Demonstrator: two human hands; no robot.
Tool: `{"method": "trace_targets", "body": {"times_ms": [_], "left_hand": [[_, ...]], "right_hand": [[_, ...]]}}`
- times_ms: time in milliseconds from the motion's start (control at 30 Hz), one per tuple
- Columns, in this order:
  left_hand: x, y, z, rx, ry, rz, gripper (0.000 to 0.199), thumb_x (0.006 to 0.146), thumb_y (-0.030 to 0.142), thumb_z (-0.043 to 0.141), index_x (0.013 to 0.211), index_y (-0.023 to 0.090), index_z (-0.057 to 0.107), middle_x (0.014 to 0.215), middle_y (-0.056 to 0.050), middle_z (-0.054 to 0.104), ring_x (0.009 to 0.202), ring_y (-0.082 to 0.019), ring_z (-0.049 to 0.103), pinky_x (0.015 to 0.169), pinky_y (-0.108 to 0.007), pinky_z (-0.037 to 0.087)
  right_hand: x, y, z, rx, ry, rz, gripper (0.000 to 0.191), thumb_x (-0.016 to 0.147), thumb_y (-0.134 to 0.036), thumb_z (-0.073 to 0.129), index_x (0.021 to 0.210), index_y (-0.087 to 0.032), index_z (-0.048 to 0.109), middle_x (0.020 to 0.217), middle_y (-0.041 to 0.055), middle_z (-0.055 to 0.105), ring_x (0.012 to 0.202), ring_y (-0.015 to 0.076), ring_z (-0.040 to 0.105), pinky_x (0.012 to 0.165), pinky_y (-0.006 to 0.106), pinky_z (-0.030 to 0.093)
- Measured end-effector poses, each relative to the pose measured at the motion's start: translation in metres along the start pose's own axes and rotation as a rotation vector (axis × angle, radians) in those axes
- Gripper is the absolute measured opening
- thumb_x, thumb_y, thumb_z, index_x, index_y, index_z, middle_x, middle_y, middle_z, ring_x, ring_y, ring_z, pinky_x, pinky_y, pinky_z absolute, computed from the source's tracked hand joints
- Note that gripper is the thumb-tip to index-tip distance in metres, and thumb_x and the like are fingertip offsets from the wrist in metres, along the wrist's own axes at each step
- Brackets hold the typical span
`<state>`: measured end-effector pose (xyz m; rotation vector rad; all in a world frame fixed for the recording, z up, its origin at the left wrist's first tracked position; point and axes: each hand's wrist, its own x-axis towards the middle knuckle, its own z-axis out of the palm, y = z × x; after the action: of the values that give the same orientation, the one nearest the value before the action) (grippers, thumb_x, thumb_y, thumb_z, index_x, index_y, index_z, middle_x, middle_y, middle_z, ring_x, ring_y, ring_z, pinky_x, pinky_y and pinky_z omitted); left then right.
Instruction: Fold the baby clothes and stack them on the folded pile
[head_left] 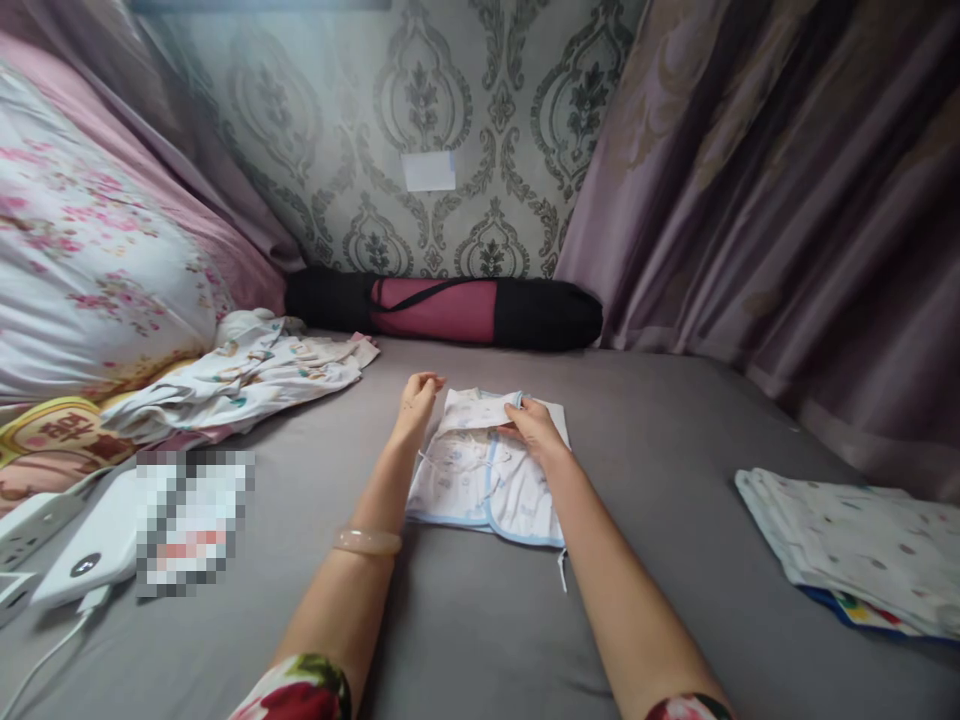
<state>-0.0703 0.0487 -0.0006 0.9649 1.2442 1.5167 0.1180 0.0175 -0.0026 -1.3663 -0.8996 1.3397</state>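
A small white baby shirt (450, 490) with pale prints, light blue trim and thin ties lies on the grey bed sheet, its front facing up and its top part folded over. My right hand (536, 428) grips the folded upper edge of the shirt between thumb and fingers. At the shirt's upper left is my left hand (421, 398), its fingers curled together; what they hold, if anything, is hidden. A white tie hangs out at the shirt's lower right corner.
Left lie crumpled printed clothes (277, 375), a white power bank (105, 540) with a cable, and a power strip (34, 530). Folded printed cloths (862, 540) are stacked at right. A black and maroon long bag (442, 310) rests along the wall.
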Motion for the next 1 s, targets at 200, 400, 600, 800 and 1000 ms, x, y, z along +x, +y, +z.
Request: {"method": "trace_targets", "body": {"times_ms": [200, 400, 600, 800, 1000], "left_hand": [[-0.004, -0.02, -0.001, 0.315, -0.181, 0.088, 0.029, 0.064, 0.003, 0.06, 0.086, 0.021, 0.066, 0.097, -0.006, 0.071, 0.102, -0.024, 0.063, 0.101, -0.038, 0.04], [-0.011, -0.037, -0.001, 0.493, -0.248, 0.109, 0.028, 0.062, 0.011, 0.069, 0.087, 0.023, 0.067, 0.117, -0.01, 0.068, 0.135, -0.033, 0.041, 0.114, -0.051, 0.017], [-0.009, -0.041, -0.003, 0.631, -0.266, 0.172, 0.027, 0.069, 0.023, 0.07, 0.096, 0.023, 0.066, 0.129, -0.014, 0.063, 0.138, -0.036, 0.037, 0.113, -0.058, 0.01], [-0.015, -0.031, 0.006, 1.004, -0.447, 0.362, 0.042, 0.091, 0.02, 0.042, 0.132, 0.023, 0.051, 0.149, -0.015, 0.043, 0.145, -0.028, 0.024, 0.115, -0.057, 0.009], [-0.021, -0.039, 0.018, 1.232, -0.557, 0.46, 0.05, 0.096, 0.023, 0.03, 0.144, 0.014, 0.039, 0.154, -0.017, 0.034, 0.147, -0.027, 0.02, 0.118, -0.05, 0.008]], "right_hand": [[0.011, 0.009, -0.01, -0.465, 0.15, -0.299, 0.044, 0.081, -0.018, 0.053, 0.125, -0.017, 0.056, 0.097, 0.0055, 0.072, 0.093, 0.0204, 0.067, 0.086, 0.033, 0.053], [0.005, 0.017, -0.015, -0.911, 0.28, -0.274, 0.056, 0.083, -0.018, 0.051, 0.138, -0.016, 0.046, 0.122, 0.013, 0.064, 0.114, 0.0261, 0.059, 0.098, 0.036, 0.043], [-0.004, 0.02, -0.012, -1.085, 0.346, -0.348, 0.05, 0.086, -0.013, 0.045, 0.135, -0.013, 0.049, 0.127, 0.0174, 0.058, 0.12, 0.0273, 0.052, 0.099, 0.034, 0.04], [-0.007, 0.022, 0.001, -1.263, 0.198, -0.634, 0.048, 0.096, -0.016, 0.031, 0.142, -0.008, 0.043, 0.151, 0.0174, 0.038, 0.14, 0.0283, 0.031, 0.114, 0.044, 0.02], [-0.009, 0.03, 0.014, -1.264, -0.021, -0.69, 0.051, 0.098, -0.027, 0.031, 0.146, -0.012, 0.039, 0.156, 0.0114, 0.032, 0.147, 0.0235, 0.016, 0.119, 0.044, 0.003]]}}
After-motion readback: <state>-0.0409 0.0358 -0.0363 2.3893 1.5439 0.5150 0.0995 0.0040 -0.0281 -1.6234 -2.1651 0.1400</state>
